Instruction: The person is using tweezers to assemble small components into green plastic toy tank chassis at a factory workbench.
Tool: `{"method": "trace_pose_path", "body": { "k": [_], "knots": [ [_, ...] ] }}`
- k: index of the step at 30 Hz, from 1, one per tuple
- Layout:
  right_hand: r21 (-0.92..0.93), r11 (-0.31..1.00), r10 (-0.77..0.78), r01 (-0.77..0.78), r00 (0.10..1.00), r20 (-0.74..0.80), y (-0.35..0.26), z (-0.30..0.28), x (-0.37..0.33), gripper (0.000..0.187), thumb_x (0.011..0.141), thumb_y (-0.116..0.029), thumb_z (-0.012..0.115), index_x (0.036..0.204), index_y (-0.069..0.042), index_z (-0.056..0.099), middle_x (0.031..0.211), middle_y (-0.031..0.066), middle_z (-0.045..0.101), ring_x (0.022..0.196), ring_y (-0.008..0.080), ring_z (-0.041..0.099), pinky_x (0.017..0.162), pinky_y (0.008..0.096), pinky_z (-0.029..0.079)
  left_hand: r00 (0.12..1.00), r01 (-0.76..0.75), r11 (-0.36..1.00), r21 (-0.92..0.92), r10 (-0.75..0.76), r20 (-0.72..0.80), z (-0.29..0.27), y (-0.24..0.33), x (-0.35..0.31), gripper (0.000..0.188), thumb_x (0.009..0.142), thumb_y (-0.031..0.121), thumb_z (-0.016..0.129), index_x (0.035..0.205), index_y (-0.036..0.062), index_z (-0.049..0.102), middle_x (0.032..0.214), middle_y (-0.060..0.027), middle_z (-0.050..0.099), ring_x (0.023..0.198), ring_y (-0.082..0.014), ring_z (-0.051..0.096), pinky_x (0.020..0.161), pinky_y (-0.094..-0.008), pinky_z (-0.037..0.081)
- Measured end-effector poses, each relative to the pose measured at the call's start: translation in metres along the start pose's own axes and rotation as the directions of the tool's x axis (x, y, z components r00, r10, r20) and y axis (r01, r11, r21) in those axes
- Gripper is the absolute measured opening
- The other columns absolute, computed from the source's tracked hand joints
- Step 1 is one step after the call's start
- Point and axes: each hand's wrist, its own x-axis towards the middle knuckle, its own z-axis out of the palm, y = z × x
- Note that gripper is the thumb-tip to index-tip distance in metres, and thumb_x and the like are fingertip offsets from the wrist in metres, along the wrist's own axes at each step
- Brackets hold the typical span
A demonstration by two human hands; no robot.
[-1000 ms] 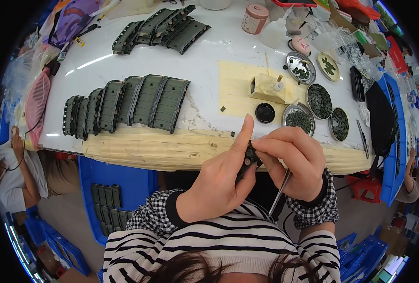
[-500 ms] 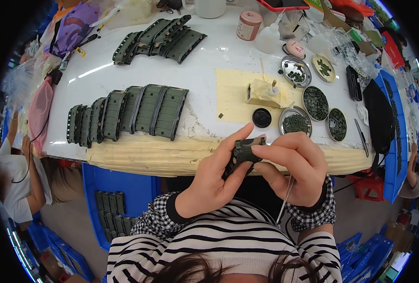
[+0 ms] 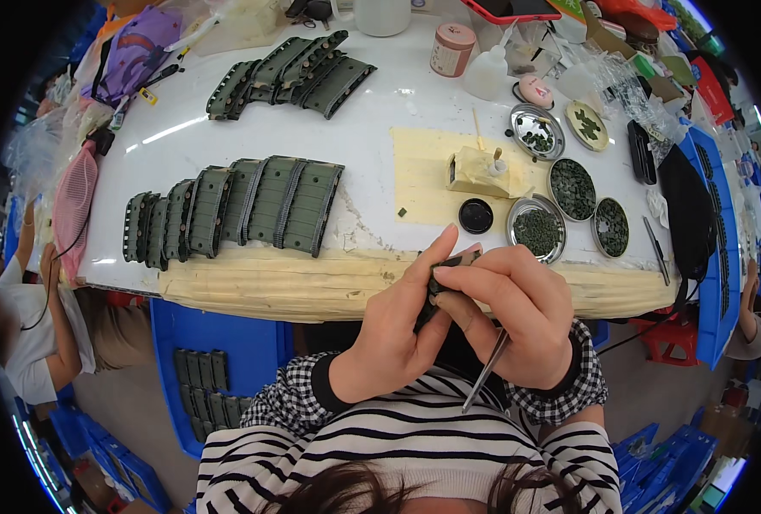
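Note:
My left hand [image 3: 389, 338] is closed around a small dark green camouflage-patterned part [image 3: 428, 310], held above the table's front edge. My right hand [image 3: 522, 308] reaches over it, thumb and forefinger pressed against the part. Metal tweezers [image 3: 486, 370] are tucked in the right hand, their shafts pointing down toward my striped top. Fingers cover most of the part, so what the fingertips press is hidden. Just beyond the hands are a steel dish [image 3: 512, 233] of tiny green pieces and a round black pot [image 3: 476, 216].
Rows of ribbed green curved strips [image 3: 252, 201] lie at left, with another stack [image 3: 290, 73] behind. A yellow-wrapped block [image 3: 475, 176] stands on a yellow sheet [image 3: 415, 154]. Two tins [image 3: 572, 188] of green bits sit right. A blue bin [image 3: 162, 343] is below the table.
My right hand has shifted left and curled further over the part, covering more of it. The tweezers have swung so their lower end points farther left.

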Motion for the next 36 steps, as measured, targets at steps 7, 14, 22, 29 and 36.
{"method": "trace_pose_path", "body": {
  "k": [7, 14, 22, 29, 36],
  "knots": [
    [-0.003, 0.998, 0.061, -0.061, 0.996, 0.071, 0.001, 0.0, -0.001, 0.031, 0.07, -0.003, 0.073, 0.1, 0.0, 0.065, 0.083, 0.0076, 0.058, 0.06, 0.0199, 0.059, 0.051, 0.0295, 0.047, 0.993, 0.093, 0.993, -0.078, -0.086, 0.085, -0.001, -0.006, -0.005, 0.059, 0.092, -0.002, 0.051, 0.145, -0.0092, 0.025, 0.14, -0.0204, 0.046, 0.114, -0.0238, 0.058, 0.096, -0.0311, 0.045],
    [0.081, 0.958, 0.282, -0.274, 0.953, -0.111, 0.004, -0.022, 0.013, 0.026, 0.073, -0.001, 0.076, 0.098, -0.003, 0.068, 0.08, 0.0044, 0.059, 0.064, 0.0136, 0.055, 0.054, 0.0243, 0.04, 0.914, 0.398, 0.701, -0.591, -0.356, 0.194, -0.001, 0.0, -0.001, 0.051, 0.097, 0.001, 0.047, 0.144, -0.002, 0.029, 0.125, -0.0143, 0.058, 0.1, -0.0161, 0.061, 0.09, -0.028, 0.048],
    [-0.186, 0.943, 0.259, -0.278, 0.958, -0.121, 0.072, -0.023, 0.031, 0.011, 0.081, -0.005, 0.071, 0.092, -0.003, 0.068, 0.077, 0.0083, 0.057, 0.061, 0.0201, 0.056, 0.054, 0.0292, 0.045, 0.879, 0.429, 0.505, -0.749, -0.423, 0.219, -0.01, -0.007, 0.002, 0.041, 0.102, 0.016, 0.043, 0.138, -0.0026, 0.035, 0.112, -0.0194, 0.061, 0.087, -0.0193, 0.065, 0.081, -0.0333, 0.054],
    [-0.285, 0.927, 0.23, -0.245, 0.969, -0.087, 0.081, -0.011, 0.033, 0.01, 0.082, -0.009, 0.071, 0.09, -0.004, 0.068, 0.077, 0.0078, 0.057, 0.062, 0.0212, 0.06, 0.054, 0.0317, 0.046, 0.852, 0.417, 0.369, -0.831, -0.476, 0.216, -0.014, -0.012, 0.004, 0.045, 0.102, 0.021, 0.041, 0.137, -0.0055, 0.034, 0.1, -0.0187, 0.063, 0.076, -0.0227, 0.065, 0.072, -0.0381, 0.057],
    [-0.017, 0.967, 0.233, -0.253, 0.914, -0.333, 0.025, -0.037, 0.03, 0.013, 0.078, 0.001, 0.073, 0.091, -0.001, 0.069, 0.077, 0.0037, 0.06, 0.061, 0.0105, 0.05, 0.053, 0.0226, 0.037, 0.872, 0.362, -0.015, -0.932, -0.346, 0.345, -0.014, -0.021, 0.003, 0.046, 0.103, 0.024, 0.038, 0.137, -0.0062, 0.035, 0.096, -0.0162, 0.062, 0.074, -0.0214, 0.064, 0.069, -0.0353, 0.057]
  ]
}}
